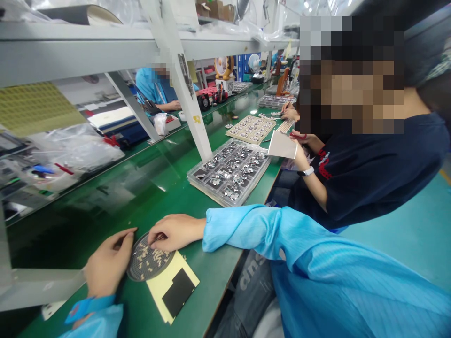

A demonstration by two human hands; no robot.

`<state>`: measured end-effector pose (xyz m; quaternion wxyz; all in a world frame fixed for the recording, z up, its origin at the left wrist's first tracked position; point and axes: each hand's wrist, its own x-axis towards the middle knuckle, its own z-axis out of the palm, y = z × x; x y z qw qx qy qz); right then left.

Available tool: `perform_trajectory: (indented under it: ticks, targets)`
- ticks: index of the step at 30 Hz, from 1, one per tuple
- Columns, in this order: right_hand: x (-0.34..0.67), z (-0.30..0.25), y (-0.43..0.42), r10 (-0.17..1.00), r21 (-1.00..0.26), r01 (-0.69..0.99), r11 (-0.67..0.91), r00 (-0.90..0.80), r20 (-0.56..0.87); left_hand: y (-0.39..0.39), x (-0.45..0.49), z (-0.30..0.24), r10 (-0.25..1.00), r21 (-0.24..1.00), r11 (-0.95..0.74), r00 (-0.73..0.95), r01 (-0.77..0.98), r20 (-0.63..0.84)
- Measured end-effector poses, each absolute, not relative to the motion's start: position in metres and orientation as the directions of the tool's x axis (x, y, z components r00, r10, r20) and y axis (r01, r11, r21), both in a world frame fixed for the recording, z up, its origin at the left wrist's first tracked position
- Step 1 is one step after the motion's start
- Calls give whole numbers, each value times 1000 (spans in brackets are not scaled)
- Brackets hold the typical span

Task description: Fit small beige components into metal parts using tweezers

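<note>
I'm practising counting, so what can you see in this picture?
bench: one, green, under everything
disc: one, dark with pale bits, between the hands
sheet: one, yellow, under the disc's edge
pad: one, black, on the sheet
tray: one, clear with silver parts, farther along the bench
board: one, beige, beyond the tray
co-workers: two, dark shirt beside, blue across the bench
left hand: one, on the disc's edge
right hand: one, fingers on the disc
sleeves: two, blue, on the arms
</note>
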<state>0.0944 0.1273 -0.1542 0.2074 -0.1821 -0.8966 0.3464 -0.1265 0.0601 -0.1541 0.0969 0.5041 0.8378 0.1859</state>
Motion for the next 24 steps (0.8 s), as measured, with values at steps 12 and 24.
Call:
perform_trajectory:
  ticks: [12,24]
  targets:
    - [93,-157,128,453,-674,178,717,-854,257,61,-125,-155,881,425,413,-472,806,39]
    - [93,-156,128,438,-662,179,728,-864,247,61,-126,-156,880,432,420,-475,798,22]
